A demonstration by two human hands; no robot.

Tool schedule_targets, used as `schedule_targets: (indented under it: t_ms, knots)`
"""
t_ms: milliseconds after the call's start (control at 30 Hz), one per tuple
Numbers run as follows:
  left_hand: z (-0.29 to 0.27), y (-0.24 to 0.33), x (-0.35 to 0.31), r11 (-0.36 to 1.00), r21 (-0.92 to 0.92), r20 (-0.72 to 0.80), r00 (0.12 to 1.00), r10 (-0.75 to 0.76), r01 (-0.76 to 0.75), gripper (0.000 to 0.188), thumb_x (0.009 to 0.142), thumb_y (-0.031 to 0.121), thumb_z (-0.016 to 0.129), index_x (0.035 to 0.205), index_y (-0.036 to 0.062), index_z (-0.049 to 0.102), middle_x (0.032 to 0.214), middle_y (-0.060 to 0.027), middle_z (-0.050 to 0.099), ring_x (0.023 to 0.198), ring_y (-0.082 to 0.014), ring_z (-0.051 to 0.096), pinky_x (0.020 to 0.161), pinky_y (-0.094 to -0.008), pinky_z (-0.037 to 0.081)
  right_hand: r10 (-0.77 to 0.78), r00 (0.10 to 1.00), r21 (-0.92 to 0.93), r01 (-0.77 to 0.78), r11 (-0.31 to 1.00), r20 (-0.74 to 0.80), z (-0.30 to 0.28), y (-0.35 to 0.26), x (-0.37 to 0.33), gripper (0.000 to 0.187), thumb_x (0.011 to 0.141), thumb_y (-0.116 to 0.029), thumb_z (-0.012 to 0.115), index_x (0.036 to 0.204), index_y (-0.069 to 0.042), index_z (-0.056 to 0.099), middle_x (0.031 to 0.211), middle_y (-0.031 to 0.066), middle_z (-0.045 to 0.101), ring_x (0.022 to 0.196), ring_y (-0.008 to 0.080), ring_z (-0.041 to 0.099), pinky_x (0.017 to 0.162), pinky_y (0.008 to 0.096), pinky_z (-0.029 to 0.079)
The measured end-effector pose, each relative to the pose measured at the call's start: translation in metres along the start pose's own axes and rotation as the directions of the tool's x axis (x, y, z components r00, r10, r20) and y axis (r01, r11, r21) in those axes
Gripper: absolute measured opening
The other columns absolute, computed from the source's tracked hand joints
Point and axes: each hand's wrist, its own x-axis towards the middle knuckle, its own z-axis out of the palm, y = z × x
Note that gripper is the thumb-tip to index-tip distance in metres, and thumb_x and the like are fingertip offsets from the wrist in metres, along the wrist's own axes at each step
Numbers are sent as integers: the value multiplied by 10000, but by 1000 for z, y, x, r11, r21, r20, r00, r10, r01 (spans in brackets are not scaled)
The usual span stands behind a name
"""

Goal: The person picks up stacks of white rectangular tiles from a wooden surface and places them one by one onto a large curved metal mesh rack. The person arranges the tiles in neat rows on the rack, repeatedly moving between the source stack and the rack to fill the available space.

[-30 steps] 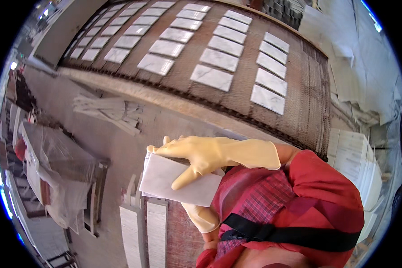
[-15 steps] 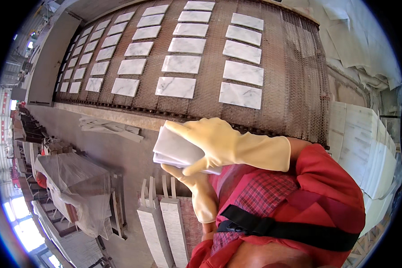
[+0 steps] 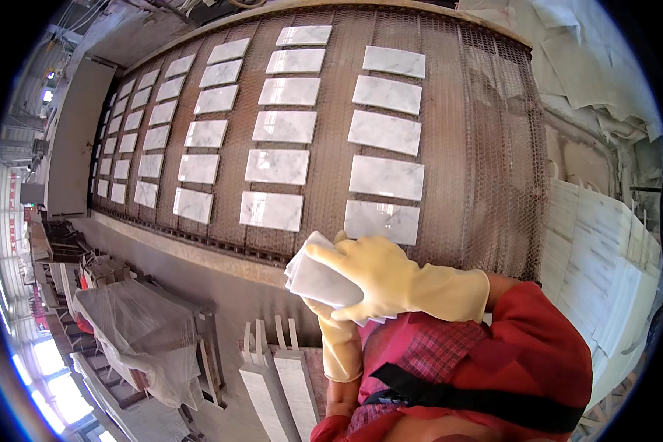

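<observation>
Both my hands wear pale yellow rubber gloves. Between them is a small stack of white-grey marble tiles (image 3: 331,282), tilted and slightly fanned at its edges. My right hand (image 3: 372,271) lies over the top of the stack, thumb and fingers closed around it. From below, my left hand (image 3: 339,340) supports the stack; most of its fingers are hidden under the tiles. The stack is beside the near edge of a brown mesh conveyor belt (image 3: 479,147). Closest to my hands on that belt lies a rectangular marble tile (image 3: 381,219), with more tiles in rows beyond.
A pale rail (image 3: 191,241) and chain run along the belt's near side. At lower left stand long white slabs (image 3: 269,398) and a plastic-wrapped pile (image 3: 136,339). Large pale slabs (image 3: 597,258) lean at the right. A grey machine housing (image 3: 77,136) stands at the belt's far left.
The view has shifted, so the belt and its tiles sit lower in the picture. My hands and the stack appear lower and further right, closer to the nearest tile. Both hands keep hold.
</observation>
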Motion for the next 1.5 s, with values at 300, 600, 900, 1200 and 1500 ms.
schedule_targets:
  t_ms: [300, 600, 900, 1200, 1500]
  knots:
    - [-23, -29, 28, 964, -174, 218, 962, -163, 203, 755, 1152, 485, 512, 1746, 90, 268, 1447, -231, 623, 1245, -434, 657, 998, -559, 576, -24, 997, 613, -26, 790, 74, -83, 82, 15, 1099, 765, -502, 890, 1702, -144, 440, 1369, 210, 693, 1276, 319, 662, 1090, 471, 516]
    - [34, -23, 16, 932, -339, 20, 992, -129, 128, 707, 1159, 473, 532, 1717, 83, 340, 1292, -261, 721, 1098, -464, 751, 882, -593, 654, 253, 801, -290, -461, 839, -543, -240, 303, 160, 918, 798, -94, 880, 1623, -239, 504, 1365, 125, 720, 1241, 321, 713, 1110, 472, 585]
    - [7, -33, 6, 923, -384, 27, 1000, 3, 7, 801, 1131, 374, 595, 1776, 265, 133, 1678, -198, 497, 1195, -457, 692, 923, -663, 626, 355, 813, -509, -570, 645, -461, -290, 408, 238, 1071, 730, -32, 873, 1657, -352, 443, 1349, 73, 710, 1286, 344, 679, 1106, 476, 561]
    - [41, -28, 17, 956, -280, -27, 995, -93, 82, 710, 1116, 475, 606, 1707, 161, 369, 1327, -265, 701, 1131, -423, 719, 902, -567, 635, 237, 832, -500, -502, 705, -501, -290, 411, 209, 924, 836, -81, 837, 1664, -251, 465, 1570, 87, 619, 1412, 341, 615, 1197, 456, 513]
    - [25, -30, 22, 983, 156, -135, 988, -79, 100, 602, 1117, 375, 647, 1596, 37, 509, 1176, -191, 760, 939, -310, 773, 809, -437, 666, 88, 992, 243, -109, 964, 95, -130, 162, 15, 827, 965, -321, 821, 1685, -157, 449, 1703, 156, 492, 1533, 351, 510, 1286, 497, 432]
